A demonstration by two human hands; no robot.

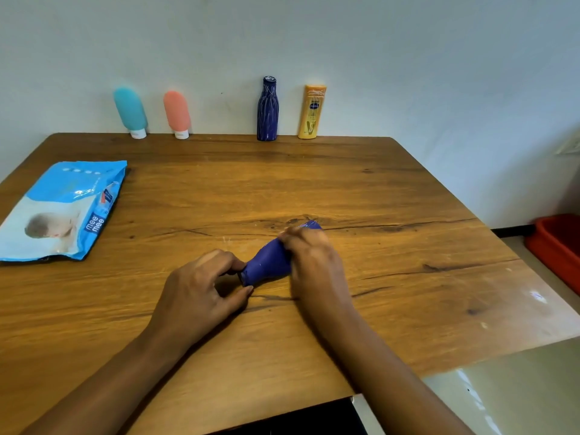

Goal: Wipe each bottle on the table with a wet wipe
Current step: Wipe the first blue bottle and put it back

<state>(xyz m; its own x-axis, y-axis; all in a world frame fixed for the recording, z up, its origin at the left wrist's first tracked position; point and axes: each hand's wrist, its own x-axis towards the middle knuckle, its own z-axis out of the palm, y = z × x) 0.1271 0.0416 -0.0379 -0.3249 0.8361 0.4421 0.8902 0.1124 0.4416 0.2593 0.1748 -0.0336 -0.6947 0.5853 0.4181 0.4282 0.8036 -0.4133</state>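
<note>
Blue tapered bottle [268,262], gripped by both hands [201,287] [314,259], grained wooden table [392,189]

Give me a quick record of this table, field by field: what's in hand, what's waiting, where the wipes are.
In hand: blue bottle, lying on the table
Left hand: pinches its cap end
Right hand: covers its body, blurred
Standing at back: teal tube, pink tube, navy bottle, yellow bottle
Wipes pack: table's left side

Plain home room: wooden table [408,199], baby-wipes pack [62,211], lotion bottle [312,111].
</note>
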